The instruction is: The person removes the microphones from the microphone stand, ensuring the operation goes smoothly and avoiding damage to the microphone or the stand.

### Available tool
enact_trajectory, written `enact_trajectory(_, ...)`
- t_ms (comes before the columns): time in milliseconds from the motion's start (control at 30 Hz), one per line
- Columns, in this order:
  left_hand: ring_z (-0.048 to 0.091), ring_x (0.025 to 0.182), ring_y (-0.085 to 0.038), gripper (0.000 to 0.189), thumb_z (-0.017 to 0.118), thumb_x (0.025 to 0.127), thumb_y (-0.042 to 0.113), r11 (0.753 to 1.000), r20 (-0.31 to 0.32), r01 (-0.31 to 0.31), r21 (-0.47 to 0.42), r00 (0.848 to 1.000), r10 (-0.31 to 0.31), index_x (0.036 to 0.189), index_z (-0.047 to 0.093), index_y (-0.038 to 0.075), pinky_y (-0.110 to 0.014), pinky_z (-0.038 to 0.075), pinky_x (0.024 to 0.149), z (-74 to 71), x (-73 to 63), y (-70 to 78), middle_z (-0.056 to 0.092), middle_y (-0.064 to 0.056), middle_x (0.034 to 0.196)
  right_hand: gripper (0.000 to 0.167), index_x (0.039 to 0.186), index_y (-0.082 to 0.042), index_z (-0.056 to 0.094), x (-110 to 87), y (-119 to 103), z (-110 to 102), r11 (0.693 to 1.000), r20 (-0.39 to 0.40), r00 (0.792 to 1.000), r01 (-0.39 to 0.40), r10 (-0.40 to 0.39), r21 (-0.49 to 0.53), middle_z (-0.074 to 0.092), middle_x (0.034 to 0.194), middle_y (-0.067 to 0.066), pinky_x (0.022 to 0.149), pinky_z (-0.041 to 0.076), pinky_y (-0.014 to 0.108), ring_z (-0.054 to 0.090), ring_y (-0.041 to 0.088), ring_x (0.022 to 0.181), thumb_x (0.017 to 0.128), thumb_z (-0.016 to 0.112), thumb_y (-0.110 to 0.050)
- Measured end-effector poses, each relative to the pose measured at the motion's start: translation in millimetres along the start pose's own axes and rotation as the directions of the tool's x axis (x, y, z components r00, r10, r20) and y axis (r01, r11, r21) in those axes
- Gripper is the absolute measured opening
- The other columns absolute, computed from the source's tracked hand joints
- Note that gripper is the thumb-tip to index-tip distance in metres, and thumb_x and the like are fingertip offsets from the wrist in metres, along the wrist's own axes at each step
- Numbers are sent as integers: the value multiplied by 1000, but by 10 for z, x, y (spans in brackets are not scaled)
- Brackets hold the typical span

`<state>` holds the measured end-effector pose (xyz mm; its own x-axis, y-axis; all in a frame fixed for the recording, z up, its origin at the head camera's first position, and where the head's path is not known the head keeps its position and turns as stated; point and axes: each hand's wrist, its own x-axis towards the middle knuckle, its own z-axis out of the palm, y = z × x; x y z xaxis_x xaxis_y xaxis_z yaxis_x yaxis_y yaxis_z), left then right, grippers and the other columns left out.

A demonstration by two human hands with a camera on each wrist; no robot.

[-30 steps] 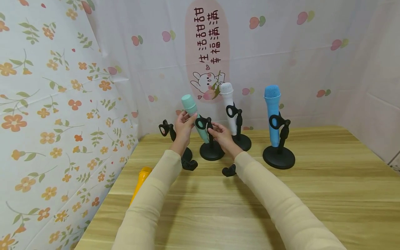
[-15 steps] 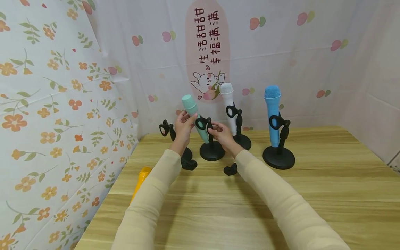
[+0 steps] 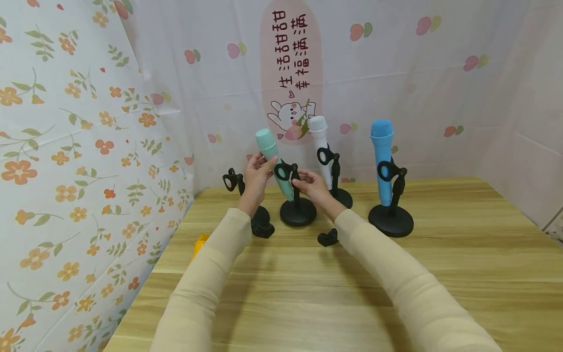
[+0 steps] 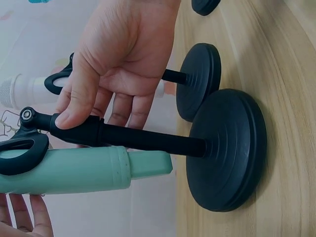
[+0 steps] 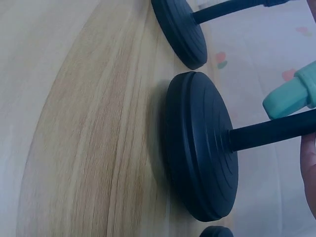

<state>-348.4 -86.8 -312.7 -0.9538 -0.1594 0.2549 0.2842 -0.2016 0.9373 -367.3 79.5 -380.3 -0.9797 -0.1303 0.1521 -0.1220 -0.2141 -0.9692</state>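
A mint-green microphone (image 3: 266, 143) leans through the black clip (image 3: 283, 172) of a desk stand, its head up and to the left. My left hand (image 3: 256, 177) holds the microphone just below its head; in the left wrist view its fingertips (image 4: 22, 215) show at the microphone's far side. My right hand (image 3: 315, 190) pinches the stand's post below the clip, thumb on the joint sleeve (image 4: 76, 131). The stand's round black base (image 3: 298, 215) rests on the table. The microphone's tapered tail (image 4: 149, 164) hangs beside the post, apart from the base.
To the right, a white microphone (image 3: 318, 124) and a blue microphone (image 3: 382, 129) sit in stands. An unoccupied stand clip (image 3: 230, 180) is at left. An orange microphone (image 3: 200, 243) lies partly behind the left sleeve. Floral cloth (image 3: 220, 98) hangs behind the wooden table (image 3: 299, 313).
The green microphone's head sits slightly higher in the clip. My left forearm has shifted a little and covers more of the orange microphone. My right hand stays on the post.
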Motion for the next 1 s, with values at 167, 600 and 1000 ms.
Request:
enact_trajectory(167, 63, 96, -16, 43, 74, 88, 15, 1000, 7, 1, -2, 1000, -1, 127, 60, 6, -38, 53, 86, -20, -30, 2, 64, -6, 108, 41, 132, -2, 54, -55, -23, -29, 999, 3, 1000, 0, 0, -44, 61, 106, 6, 87, 51, 33, 61, 14, 94, 93, 66, -6)
enact_trajectory(600, 62, 93, -15, 41, 74, 88, 12, 999, 57, -1, -46, 998, 4, 127, 60, 5, -37, 53, 85, 34, -163, 56, 64, -6, 105, 42, 132, -2, 56, -309, -178, -107, 997, -18, 1000, 20, -22, -70, 59, 105, 7, 92, 50, 33, 61, 15, 97, 91, 68, -5)
enact_trajectory(1000, 61, 93, -14, 38, 72, 89, 10, 998, 114, 9, -69, 993, -1, 126, 60, 6, -38, 53, 85, 130, -357, 135, 64, -5, 105, 46, 135, -3, 54, -549, -315, -235, 992, -13, 1000, 5, -7, -129, 61, 106, 3, 87, 51, 27, 61, 13, 97, 91, 68, -7)
